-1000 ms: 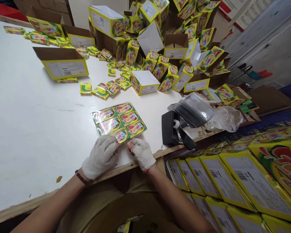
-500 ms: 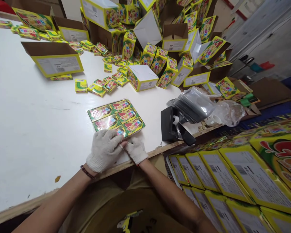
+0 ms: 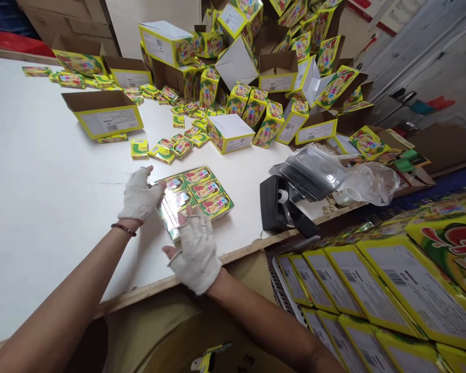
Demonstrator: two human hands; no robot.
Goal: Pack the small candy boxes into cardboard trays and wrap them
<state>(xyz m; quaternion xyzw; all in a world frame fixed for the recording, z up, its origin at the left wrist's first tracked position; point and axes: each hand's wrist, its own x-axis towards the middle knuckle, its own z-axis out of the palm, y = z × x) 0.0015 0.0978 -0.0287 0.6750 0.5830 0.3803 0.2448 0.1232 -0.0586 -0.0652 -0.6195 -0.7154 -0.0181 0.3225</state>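
A flat pack of several small yellow-green candy boxes wrapped in clear film [image 3: 196, 194] lies on the white table [image 3: 42, 171] near its front edge. My left hand [image 3: 140, 197], in a white knit fingerless glove, presses against the pack's left end with fingers spread. My right hand [image 3: 196, 248], gloved the same way, rests over the pack's near corner with its fingers on the film. Both hands touch the pack; neither has lifted it.
Loose small candy boxes [image 3: 166, 147] and open yellow cartons [image 3: 103, 111] are scattered behind, with a heap of cartons [image 3: 264, 72] at the back. A black tape dispenser [image 3: 281, 204] and plastic bags [image 3: 334, 178] sit right. Stacked yellow cartons [image 3: 392, 290] fill the lower right.
My hands left the pack's near edge: the left moved up to its left end, the right shifted onto its near corner. The camera view tilted slightly.
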